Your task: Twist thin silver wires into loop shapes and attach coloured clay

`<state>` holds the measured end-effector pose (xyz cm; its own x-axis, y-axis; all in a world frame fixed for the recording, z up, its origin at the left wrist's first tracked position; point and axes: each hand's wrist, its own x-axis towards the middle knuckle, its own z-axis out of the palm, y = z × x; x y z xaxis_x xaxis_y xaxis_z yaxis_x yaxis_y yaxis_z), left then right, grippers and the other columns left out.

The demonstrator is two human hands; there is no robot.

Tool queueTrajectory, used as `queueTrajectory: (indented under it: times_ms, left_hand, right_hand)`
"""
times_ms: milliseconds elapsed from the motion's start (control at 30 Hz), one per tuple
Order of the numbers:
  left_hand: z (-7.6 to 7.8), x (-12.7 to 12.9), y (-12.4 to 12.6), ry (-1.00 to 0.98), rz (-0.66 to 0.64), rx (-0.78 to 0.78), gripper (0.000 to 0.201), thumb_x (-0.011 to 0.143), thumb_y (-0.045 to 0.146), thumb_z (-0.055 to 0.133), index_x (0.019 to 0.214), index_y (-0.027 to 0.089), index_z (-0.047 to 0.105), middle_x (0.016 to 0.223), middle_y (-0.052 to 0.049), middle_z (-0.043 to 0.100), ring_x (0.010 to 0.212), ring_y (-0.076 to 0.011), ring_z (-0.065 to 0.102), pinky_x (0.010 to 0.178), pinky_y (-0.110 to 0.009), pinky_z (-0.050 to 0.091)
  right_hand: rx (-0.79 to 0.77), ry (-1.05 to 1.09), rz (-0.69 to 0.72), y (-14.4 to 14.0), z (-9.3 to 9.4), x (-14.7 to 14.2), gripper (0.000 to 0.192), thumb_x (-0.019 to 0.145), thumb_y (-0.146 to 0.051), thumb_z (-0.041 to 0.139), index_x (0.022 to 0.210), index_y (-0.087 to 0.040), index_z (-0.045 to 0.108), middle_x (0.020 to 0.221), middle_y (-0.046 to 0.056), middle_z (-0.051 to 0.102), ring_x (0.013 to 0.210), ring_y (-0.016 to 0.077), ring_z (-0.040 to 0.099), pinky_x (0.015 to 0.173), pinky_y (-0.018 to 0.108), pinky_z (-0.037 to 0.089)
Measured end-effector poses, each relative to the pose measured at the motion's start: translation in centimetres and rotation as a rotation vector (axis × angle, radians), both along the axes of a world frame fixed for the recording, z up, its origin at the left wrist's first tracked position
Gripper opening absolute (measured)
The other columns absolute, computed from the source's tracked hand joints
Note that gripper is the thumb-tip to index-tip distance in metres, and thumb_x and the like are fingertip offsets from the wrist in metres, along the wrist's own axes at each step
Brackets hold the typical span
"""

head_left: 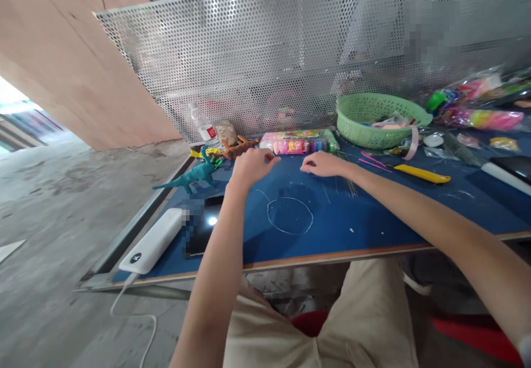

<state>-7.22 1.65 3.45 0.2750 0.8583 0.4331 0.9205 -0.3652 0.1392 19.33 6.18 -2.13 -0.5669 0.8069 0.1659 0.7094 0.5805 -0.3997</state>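
Wire loop (290, 215) lies near loosely curled left hand (250, 167) and right hand (324, 164), both holding nothing.

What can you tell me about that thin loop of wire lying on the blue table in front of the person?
The wire loop is a thin, pale, shiny strand, metal by its look, bent into a rough circle lying flat on the blue table. A loose tail runs up from it toward the left hand; whether the fingers pinch it cannot be told. The right hand rests apart from it.
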Motion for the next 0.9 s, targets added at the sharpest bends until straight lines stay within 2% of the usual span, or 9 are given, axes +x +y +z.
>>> queueTrajectory:
  times_ms: [100, 167, 267, 367, 433, 533, 600, 800, 900]
  left_hand:
    - [0.0, 0.6, -0.2, -0.072, 0.102, 0.133, 0.028, 0.093, 0.050, 0.063, 0.093, 0.028, 0.079, 0.083, -0.007, 0.076, 0.080, -0.0259, 0.070, 0.075, -0.036, 0.050]
    - [0.1, 0.7, -0.1, -0.199, 0.143, 0.217, 0.030, 0.096, 0.050, 0.060, 0.092, 0.026, 0.078, 0.081, -0.006, 0.075, 0.079, -0.0239, 0.069, 0.073, -0.034, 0.049]
    - [0.4, 0.2, 0.4, -0.500, 0.153, 0.365, 0.031, 0.101, 0.046, 0.051, 0.099, 0.024, 0.072, 0.085, -0.005, 0.074, 0.079, -0.0188, 0.067, 0.074, -0.031, 0.049]
    - [0.8, -0.8, 1.2, -0.793, 0.152, 0.539, 0.026, 0.104, 0.037, 0.044, 0.100, 0.023, 0.065, 0.092, -0.006, 0.072, 0.082, -0.0171, 0.065, 0.078, -0.031, 0.050]
    - [0.9, -1.4, 1.6, -0.877, 0.179, 0.635, 0.025, 0.105, 0.034, 0.041, 0.095, 0.022, 0.062, 0.090, -0.006, 0.069, 0.085, -0.0166, 0.065, 0.080, -0.030, 0.050]
    - [0.8, -1.6, 1.6, -0.846, 0.222, 0.746, 0.025, 0.105, 0.034, 0.041, 0.094, 0.022, 0.060, 0.089, -0.005, 0.067, 0.085, -0.0160, 0.063, 0.079, -0.030, 0.049]
    - [0.5, -1.5, 1.5, -0.759, 0.191, 0.778, 0.023, 0.104, 0.035, 0.045, 0.092, 0.022, 0.060, 0.087, -0.004, 0.066, 0.082, -0.0167, 0.060, 0.079, -0.031, 0.048]
    - [-0.2, -0.8, 1.3, -0.582, 0.057, 0.729, 0.020, 0.098, 0.035, 0.056, 0.083, 0.023, 0.062, 0.076, -0.004, 0.062, 0.081, -0.0206, 0.056, 0.086, -0.038, 0.045]
    - [-0.1, -0.1, 0.8, -0.531, 0.026, 0.728, 0.018, 0.098, 0.034, 0.057, 0.085, 0.023, 0.063, 0.078, -0.005, 0.062, 0.085, -0.0222, 0.056, 0.091, -0.041, 0.044]
  right_hand:
    - [0.015, -0.117, 0.186, -4.3, 0.2, -3.3, 0.036, 0.093, -0.058, 0.063, 0.097, -0.025, 0.078, 0.096, 0.005, 0.079, 0.083, 0.0213, 0.070, 0.071, 0.031, 0.045]
    - [0.036, -0.169, 0.241, -6.3, 0.2, -5.2, 0.030, 0.093, -0.053, 0.067, 0.097, -0.025, 0.075, 0.096, 0.004, 0.079, 0.084, 0.0216, 0.070, 0.069, 0.030, 0.043]
    - [0.064, -0.274, 0.169, -7.5, -0.1, -6.3, 0.024, 0.101, -0.040, 0.058, 0.097, -0.021, 0.074, 0.097, 0.009, 0.079, 0.084, 0.0237, 0.073, 0.068, 0.030, 0.044]
    - [0.079, -0.362, 0.077, -7.3, -0.1, -5.5, 0.027, 0.102, -0.037, 0.055, 0.099, -0.018, 0.074, 0.096, 0.014, 0.078, 0.085, 0.0284, 0.075, 0.066, 0.032, 0.046]
    - [0.088, -0.385, 0.027, -7.0, 0.1, -4.7, 0.027, 0.101, -0.036, 0.055, 0.101, -0.017, 0.073, 0.097, 0.015, 0.078, 0.088, 0.0308, 0.075, 0.066, 0.033, 0.047]
    - [0.103, -0.396, 0.003, -6.8, 0.3, -4.0, 0.025, 0.100, -0.032, 0.054, 0.103, -0.016, 0.073, 0.102, 0.016, 0.078, 0.092, 0.0314, 0.075, 0.068, 0.034, 0.050]
    - [0.116, -0.396, 0.019, -6.8, 0.3, -4.3, 0.023, 0.099, -0.028, 0.053, 0.103, -0.016, 0.072, 0.103, 0.016, 0.078, 0.093, 0.0311, 0.075, 0.069, 0.034, 0.050]
    - [0.142, -0.331, 0.098, -7.0, -0.2, -6.5, 0.027, 0.102, -0.035, 0.053, 0.112, -0.014, 0.068, 0.114, 0.018, 0.075, 0.100, 0.0309, 0.074, 0.070, 0.034, 0.051]
    - [0.119, -0.374, 0.132, -7.2, -0.3, -7.3, 0.024, 0.104, -0.028, 0.050, 0.108, -0.014, 0.068, 0.107, 0.017, 0.076, 0.100, 0.0302, 0.074, 0.069, 0.034, 0.050]
